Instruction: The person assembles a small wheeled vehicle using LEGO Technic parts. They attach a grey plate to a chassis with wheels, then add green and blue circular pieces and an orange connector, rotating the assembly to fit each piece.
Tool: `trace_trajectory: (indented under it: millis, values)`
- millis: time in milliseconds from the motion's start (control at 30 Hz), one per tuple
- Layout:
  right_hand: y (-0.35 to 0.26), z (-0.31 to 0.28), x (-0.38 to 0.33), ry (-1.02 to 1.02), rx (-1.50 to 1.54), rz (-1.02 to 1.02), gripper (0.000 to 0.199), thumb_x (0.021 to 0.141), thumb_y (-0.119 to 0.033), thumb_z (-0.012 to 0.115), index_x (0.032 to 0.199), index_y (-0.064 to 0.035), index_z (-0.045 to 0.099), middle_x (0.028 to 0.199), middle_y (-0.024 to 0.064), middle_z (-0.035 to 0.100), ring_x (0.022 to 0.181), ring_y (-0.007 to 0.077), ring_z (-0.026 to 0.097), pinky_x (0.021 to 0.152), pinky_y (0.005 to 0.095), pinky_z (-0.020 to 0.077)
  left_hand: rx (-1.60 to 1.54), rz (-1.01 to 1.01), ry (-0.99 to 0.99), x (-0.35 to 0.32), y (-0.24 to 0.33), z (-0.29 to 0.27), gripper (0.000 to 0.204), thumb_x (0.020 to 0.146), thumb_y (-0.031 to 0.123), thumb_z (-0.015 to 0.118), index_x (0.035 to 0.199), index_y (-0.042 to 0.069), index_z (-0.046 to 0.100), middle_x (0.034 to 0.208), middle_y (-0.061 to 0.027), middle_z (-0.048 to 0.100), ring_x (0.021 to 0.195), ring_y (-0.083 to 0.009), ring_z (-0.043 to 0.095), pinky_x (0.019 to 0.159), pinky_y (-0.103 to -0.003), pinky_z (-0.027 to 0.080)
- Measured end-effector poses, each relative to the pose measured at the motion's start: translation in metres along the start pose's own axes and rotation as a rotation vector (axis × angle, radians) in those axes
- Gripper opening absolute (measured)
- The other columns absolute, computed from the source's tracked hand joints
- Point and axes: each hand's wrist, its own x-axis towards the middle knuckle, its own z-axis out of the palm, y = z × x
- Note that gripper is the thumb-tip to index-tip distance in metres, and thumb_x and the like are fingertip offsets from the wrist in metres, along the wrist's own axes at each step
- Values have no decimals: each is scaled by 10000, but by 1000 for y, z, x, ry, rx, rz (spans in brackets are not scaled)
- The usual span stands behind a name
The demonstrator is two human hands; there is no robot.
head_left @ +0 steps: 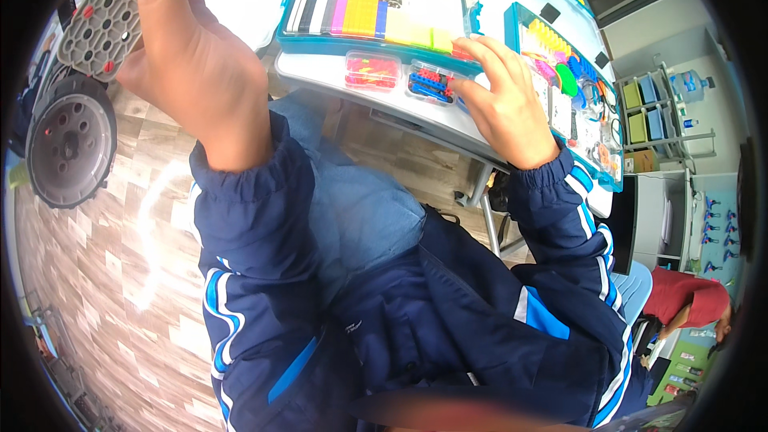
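Panel, grey, perforated, is partly hidden by the left hand, whose finger state, cropped above, cannot be told; on the desk, a clear parts box is partly masked by the right hand, fingers spread.

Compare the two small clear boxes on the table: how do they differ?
The left box holds mostly red pieces; the right box holds blue and red ones. The right hand is close by the right box, while the left box sits farther from it. Both are small and transparent, on the table in front of the teal case.
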Motion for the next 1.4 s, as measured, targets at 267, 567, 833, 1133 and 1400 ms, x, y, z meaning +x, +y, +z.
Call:
trace_trajectory:
  millis: [267,567,833,1133,1400]
  values:
    - [-3,3,7,-67,18,-28,90,712,-72,593,769,-8,617,1268,129,494,1232,302,414,999,406,368,-1,45,-25,3,-2,-3,199,912,133,583,1035,-1,664,1039,-117,660,933,-187,642,915,-364,488]
    - [-1,9,11,-42,12,-91,87,699,-79,612,743,-4,619,1267,102,509,1218,281,435,996,395,374,-33,35,-32,1,-5,-3,195,911,134,585,1020,-3,671,1016,-126,669,946,-188,643,913,-362,496]
    - [0,14,12,-49,-28,-156,87,700,-66,625,778,-37,651,1254,82,535,1197,274,465,967,386,397,-68,5,-124,-3,2,3,235,900,117,582,1100,-4,608,1065,-108,636,995,-175,605,923,-333,463]
    - [6,19,13,-36,-115,-251,145,726,-104,603,870,-119,611,1338,57,484,1219,276,447,988,409,387,-175,-219,-11,-2,31,33,324,903,116,554,1195,-15,511,1126,-101,585,1037,-181,560,931,-310,426]
    - [11,14,14,-97,-120,-265,134,736,-144,597,869,-157,616,1340,64,476,1229,257,431,1002,398,359,-130,-27,-93,0,16,21,368,860,29,577,1212,-39,489,1144,-119,576,1035,-191,556,932,-314,419]
